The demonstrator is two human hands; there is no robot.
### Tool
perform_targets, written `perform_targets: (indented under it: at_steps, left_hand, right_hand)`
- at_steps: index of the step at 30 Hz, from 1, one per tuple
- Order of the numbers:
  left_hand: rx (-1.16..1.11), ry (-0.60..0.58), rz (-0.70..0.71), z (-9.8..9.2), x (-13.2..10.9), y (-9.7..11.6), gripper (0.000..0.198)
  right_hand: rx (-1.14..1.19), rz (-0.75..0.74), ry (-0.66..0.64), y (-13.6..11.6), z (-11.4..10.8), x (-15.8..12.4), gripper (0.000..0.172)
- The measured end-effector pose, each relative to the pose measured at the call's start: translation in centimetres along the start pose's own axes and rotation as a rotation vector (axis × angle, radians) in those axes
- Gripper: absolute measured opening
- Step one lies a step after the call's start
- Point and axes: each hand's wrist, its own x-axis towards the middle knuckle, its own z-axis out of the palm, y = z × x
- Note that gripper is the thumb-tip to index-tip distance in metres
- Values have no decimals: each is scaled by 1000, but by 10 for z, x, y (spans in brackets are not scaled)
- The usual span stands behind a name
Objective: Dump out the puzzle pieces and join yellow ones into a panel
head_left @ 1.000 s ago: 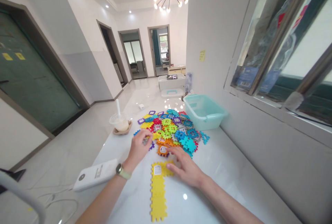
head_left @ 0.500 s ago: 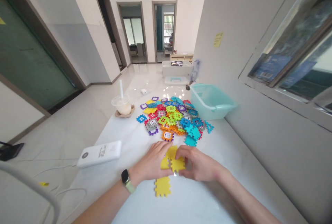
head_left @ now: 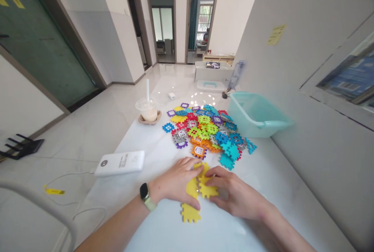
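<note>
My left hand (head_left: 172, 180) spans a yellow interlocking tile (head_left: 192, 187), its fingers along the far side and its thumb reaching down over a nearer yellow tile (head_left: 190, 214). The left palm hides part of these pieces. My right hand (head_left: 233, 189) grips another yellow tile (head_left: 208, 190) by its right side, fingertips on top and thumb low at the near edge. A further yellow tile (head_left: 204, 168) lies beyond, partly under the fingers of both hands. The toothed edges of the yellow tiles lie against one another, but how firmly they interlock I cannot tell.
A heap of colourful interlocking tiles (head_left: 204, 129) lies just beyond my hands. At its right stands a mint plastic bin (head_left: 251, 127). A lidded cup (head_left: 149, 112) in a cardboard holder and a white power bank (head_left: 119, 163) with cable are on the left. A wall borders the right.
The view has swung left, shifting everything rightward. My left thumb has spread toward me onto the nearest yellow tile, which now sits close against the others. My right hand stays at its tile.
</note>
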Motion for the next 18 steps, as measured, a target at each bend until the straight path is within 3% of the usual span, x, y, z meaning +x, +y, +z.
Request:
perform_targets:
  at_steps: [18]
  left_hand:
    - [-20,7,-27,0,0,2,86]
  right_hand:
    - [-181,-93,-29,-8,8,6,14]
